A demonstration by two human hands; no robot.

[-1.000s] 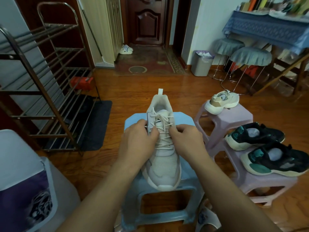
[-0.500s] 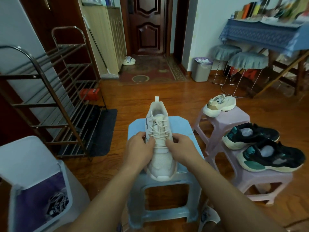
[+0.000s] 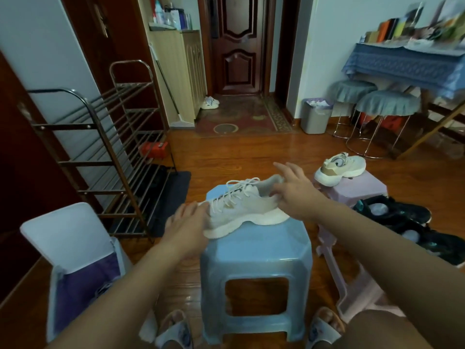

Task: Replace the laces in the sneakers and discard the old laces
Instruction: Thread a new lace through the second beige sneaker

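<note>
A laced white sneaker (image 3: pixel 245 209) lies sideways across the top of the blue stool (image 3: pixel 256 253), toe to the left, heel to the right. My left hand (image 3: pixel 187 224) holds its toe end. My right hand (image 3: pixel 293 191) grips the heel collar, with some fingers spread above it. The white laces (image 3: pixel 232 191) cross the top of the shoe. Its twin white sneaker (image 3: pixel 339 168) sits on a pink stool (image 3: pixel 357 188) to the right. A white lidded bin (image 3: pixel 83 268) with a purple liner stands open at lower left, with old laces inside.
Two black and teal sneakers (image 3: pixel 400 212) rest on a lower pink stool at right. A metal shoe rack (image 3: pixel 105 152) stands left, beside a dark mat. A grey waste bin (image 3: pixel 315 117), two covered round stools and a blue-clothed table are at the back right. My slippered feet flank the blue stool.
The sneaker pointed away from me with both hands at its laces; now it is turned sideways, my left hand on the toe and my right on the heel. The view has pulled back.
</note>
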